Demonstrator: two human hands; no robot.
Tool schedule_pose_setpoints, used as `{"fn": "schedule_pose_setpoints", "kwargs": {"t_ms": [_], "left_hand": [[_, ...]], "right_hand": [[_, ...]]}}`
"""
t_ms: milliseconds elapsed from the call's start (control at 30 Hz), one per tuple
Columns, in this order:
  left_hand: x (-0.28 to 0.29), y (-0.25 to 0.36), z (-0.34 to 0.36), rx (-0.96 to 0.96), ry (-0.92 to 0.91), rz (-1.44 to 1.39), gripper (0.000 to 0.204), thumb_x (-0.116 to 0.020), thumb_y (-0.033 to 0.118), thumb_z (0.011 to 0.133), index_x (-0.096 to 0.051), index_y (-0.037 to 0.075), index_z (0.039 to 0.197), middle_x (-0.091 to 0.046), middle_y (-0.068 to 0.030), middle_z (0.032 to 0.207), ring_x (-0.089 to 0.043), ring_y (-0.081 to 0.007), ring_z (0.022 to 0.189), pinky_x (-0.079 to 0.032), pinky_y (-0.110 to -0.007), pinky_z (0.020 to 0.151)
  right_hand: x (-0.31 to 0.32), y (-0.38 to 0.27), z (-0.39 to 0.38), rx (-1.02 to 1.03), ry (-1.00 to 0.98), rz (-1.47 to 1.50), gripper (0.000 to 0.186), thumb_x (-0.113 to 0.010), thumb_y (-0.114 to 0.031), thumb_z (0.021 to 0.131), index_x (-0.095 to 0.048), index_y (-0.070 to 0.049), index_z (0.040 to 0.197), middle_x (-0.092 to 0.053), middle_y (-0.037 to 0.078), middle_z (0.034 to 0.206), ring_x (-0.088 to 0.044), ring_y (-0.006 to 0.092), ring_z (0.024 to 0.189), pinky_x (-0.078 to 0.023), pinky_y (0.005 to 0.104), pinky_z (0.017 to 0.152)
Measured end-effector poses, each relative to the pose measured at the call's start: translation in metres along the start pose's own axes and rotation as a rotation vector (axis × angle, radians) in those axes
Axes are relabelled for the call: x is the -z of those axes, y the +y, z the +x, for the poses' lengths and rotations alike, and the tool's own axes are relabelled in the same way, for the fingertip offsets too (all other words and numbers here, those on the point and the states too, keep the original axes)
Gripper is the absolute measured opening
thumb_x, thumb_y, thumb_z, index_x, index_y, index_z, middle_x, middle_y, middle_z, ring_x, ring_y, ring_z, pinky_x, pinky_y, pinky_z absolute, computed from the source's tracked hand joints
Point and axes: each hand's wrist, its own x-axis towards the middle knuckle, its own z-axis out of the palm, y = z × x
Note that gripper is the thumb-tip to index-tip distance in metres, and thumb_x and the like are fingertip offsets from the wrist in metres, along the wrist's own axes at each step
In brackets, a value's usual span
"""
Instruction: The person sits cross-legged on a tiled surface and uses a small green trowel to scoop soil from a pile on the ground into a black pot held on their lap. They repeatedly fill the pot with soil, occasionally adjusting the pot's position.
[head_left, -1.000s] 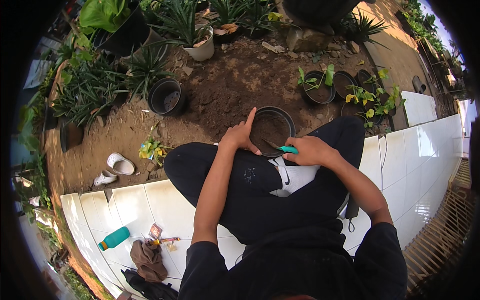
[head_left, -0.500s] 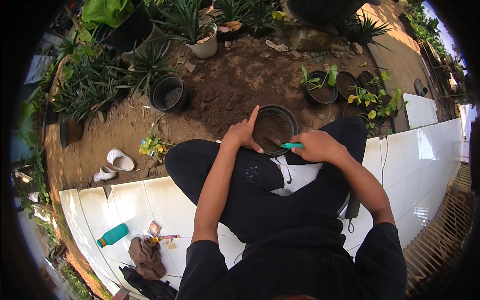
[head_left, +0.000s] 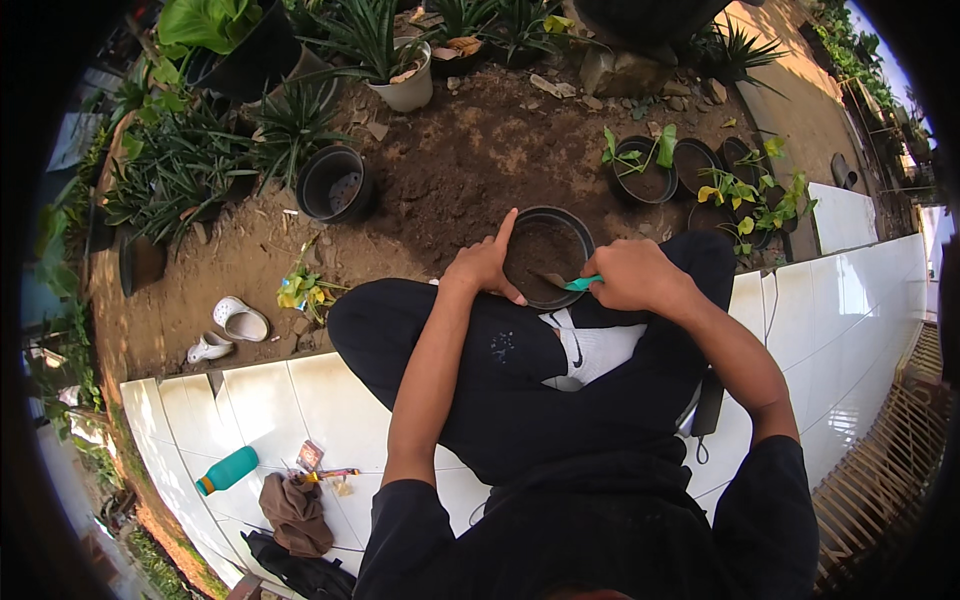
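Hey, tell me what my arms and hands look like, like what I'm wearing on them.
Your left hand and right hand are ungloved, with no watch or bracelet visible. Your forearms are bare too. Loose, short black sleeves end near the elbows, with no markings visible.

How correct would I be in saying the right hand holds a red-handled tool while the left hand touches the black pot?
Only the colour is wrong: the head view shows the right hand holding a green-handled tool; the rest stands.
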Motion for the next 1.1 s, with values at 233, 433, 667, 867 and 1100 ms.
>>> {"fn": "schedule_pose_setpoints", "kwargs": {"t_ms": [233, 433, 667, 867, 1100], "left_hand": [[0.0, 0.0, 0.003, -0.005, -0.007, -0.017, 0.169, -0.103, 0.042, 0.042, 0.014, 0.03, 0.163, -0.054, -0.0243, 0.147, -0.052, -0.0433, 0.136, -0.039, -0.058, 0.114], [0.002, 0.002, 0.002, -0.006, -0.011, -0.026, 0.169, -0.103, 0.042, 0.042, 0.014, 0.03, 0.163, -0.053, -0.0235, 0.148, -0.052, -0.0418, 0.137, -0.04, -0.059, 0.113], [-0.002, -0.003, 0.004, -0.029, -0.002, -0.036, 0.168, -0.103, 0.041, 0.043, 0.014, 0.03, 0.163, -0.053, -0.0244, 0.148, -0.052, -0.0434, 0.136, -0.04, -0.059, 0.113], [0.0, -0.002, 0.005, -0.001, -0.025, -0.03, 0.169, -0.103, 0.043, 0.042, 0.014, 0.03, 0.163, -0.053, -0.0248, 0.147, -0.052, -0.0434, 0.136, -0.041, -0.057, 0.113], [0.002, 0.001, -0.001, -0.007, -0.008, -0.028, 0.168, -0.103, 0.042, 0.043, 0.014, 0.029, 0.163, -0.053, -0.0248, 0.147, -0.052, -0.0429, 0.136, -0.041, -0.056, 0.113]], "right_hand": [[-0.022, 0.009, 0.014, -0.009, 0.052, 0.025, 0.031, -0.067, -0.018, 0.079, -0.08, -0.012, 0.106, -0.075, 0.019, 0.093, -0.073, 0.0355, 0.094, -0.058, 0.0463, 0.083], [-0.023, -0.006, 0.005, 0.021, 0.049, -0.028, 0.031, -0.065, -0.017, 0.079, -0.08, -0.012, 0.105, -0.076, 0.018, 0.092, -0.074, 0.0354, 0.09, -0.058, 0.0471, 0.079], [-0.03, 0.003, 0.01, 0.02, 0.067, -0.028, 0.03, -0.063, -0.016, 0.078, -0.08, -0.01, 0.102, -0.075, 0.019, 0.089, -0.074, 0.0364, 0.088, -0.058, 0.0479, 0.078], [-0.031, -0.002, 0.008, 0.015, 0.048, -0.053, 0.03, -0.063, -0.016, 0.078, -0.08, -0.011, 0.102, -0.075, 0.019, 0.09, -0.074, 0.0362, 0.09, -0.058, 0.0479, 0.078], [-0.02, -0.01, 0.004, 0.011, 0.035, -0.079, 0.025, -0.064, -0.016, 0.077, -0.079, -0.009, 0.097, -0.076, 0.019, 0.09, -0.075, 0.0358, 0.089, -0.058, 0.0476, 0.077]]}}
